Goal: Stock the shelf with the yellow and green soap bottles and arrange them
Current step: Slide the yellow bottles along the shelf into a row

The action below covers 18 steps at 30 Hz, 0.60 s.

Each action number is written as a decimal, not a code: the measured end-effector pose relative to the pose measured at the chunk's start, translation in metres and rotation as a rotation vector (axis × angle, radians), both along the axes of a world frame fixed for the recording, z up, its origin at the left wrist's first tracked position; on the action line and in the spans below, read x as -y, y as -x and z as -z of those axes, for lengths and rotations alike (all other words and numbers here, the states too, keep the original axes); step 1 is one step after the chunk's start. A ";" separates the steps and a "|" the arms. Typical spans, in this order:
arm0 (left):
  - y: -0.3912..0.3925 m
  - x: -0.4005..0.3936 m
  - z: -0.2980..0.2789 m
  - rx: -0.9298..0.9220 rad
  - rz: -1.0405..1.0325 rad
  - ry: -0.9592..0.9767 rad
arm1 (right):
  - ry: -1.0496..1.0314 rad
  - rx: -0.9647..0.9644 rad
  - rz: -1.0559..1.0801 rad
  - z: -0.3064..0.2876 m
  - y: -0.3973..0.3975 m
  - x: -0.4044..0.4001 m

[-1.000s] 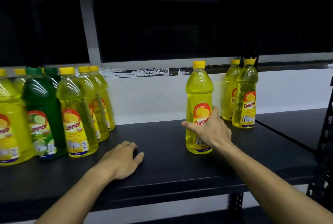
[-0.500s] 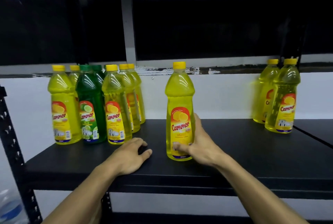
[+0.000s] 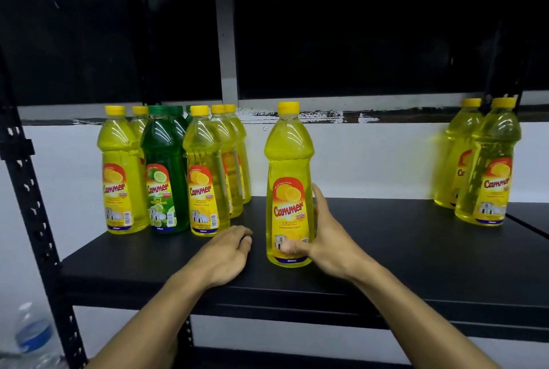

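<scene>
Nearest me, low in the frame, my left hand [image 3: 225, 252] rests palm down on the black shelf [image 3: 416, 264], fingers loosely curled and holding nothing. Just right of it, at centre frame, my right hand [image 3: 323, 238] wraps the lower body of 1 yellow bottle [image 3: 288, 178]: thumb across the front near the base, fingers curled behind its right side. The bottle stands upright on the shelf, apart from both groups. The risk I judge here is tipping: the bottle is tall and I hold it low, so a quick sideways slide could catch its base and pitch the top over. Pushed too hard to the left, it could knock the nearest yellow bottle in the left cluster [image 3: 205, 172], which could topple the green bottle [image 3: 163, 172] beside it. Farther back at the right edge of the frame, 2 more yellow bottles [image 3: 487, 166] stand close together, well apart from my hands.
</scene>
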State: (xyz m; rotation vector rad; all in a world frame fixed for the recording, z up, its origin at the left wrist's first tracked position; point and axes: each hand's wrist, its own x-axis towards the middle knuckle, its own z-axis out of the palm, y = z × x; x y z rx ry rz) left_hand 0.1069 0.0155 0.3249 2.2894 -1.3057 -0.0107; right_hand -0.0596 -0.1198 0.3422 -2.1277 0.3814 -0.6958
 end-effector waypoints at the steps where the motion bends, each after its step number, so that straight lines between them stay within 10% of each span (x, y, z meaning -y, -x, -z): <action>1: 0.004 -0.002 -0.003 -0.019 -0.016 0.096 | -0.031 -0.023 -0.016 -0.002 0.004 0.003; 5: 0.038 -0.002 -0.013 -0.203 -0.039 0.493 | -0.088 -0.042 0.065 -0.001 0.023 0.032; 11: 0.092 0.043 -0.008 -0.284 -0.214 0.394 | 0.382 -0.373 0.403 0.019 0.039 0.080; 18: 0.075 0.071 -0.014 -0.172 -0.408 0.296 | 0.390 -0.601 0.360 0.024 0.039 0.087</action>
